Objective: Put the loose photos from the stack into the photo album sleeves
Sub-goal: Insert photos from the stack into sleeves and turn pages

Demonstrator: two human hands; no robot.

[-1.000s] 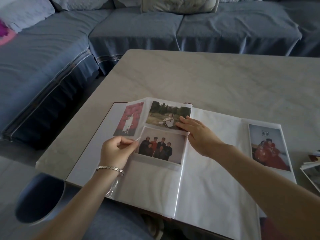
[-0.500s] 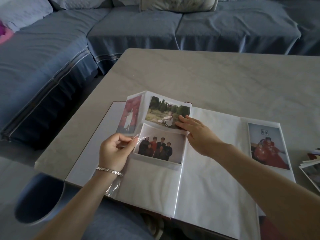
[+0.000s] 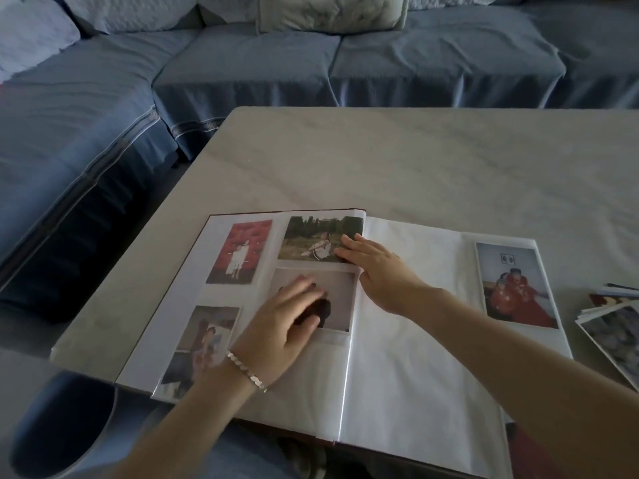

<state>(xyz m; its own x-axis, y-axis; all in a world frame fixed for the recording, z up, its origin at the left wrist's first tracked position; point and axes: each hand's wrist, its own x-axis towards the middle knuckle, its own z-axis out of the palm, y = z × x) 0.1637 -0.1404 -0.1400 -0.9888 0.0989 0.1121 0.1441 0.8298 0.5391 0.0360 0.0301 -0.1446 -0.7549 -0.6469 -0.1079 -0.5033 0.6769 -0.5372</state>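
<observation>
The open photo album (image 3: 415,357) lies on the marble table (image 3: 415,160). Its left page lies flat and shows a red-background photo (image 3: 240,252), an outdoor photo (image 3: 311,238), a group photo (image 3: 337,299) and a lower-left photo (image 3: 204,344). My left hand (image 3: 287,323), with a bracelet on the wrist, rests flat on the group photo with fingers spread. My right hand (image 3: 375,267) lies flat by the page's inner edge, fingertips on the outdoor photo. The right page holds one photo of people in red (image 3: 515,285). The loose photo stack (image 3: 613,323) sits at the right edge.
A blue sectional sofa (image 3: 242,63) with pale cushions wraps around the far and left sides of the table. My lap, in blue fabric (image 3: 62,426), shows below the table's near edge.
My left hand let go of the lifted clear sleeve and now presses flat on the group photo. The left page settled flat, revealing the lower-left photo. The view shifted slightly.
</observation>
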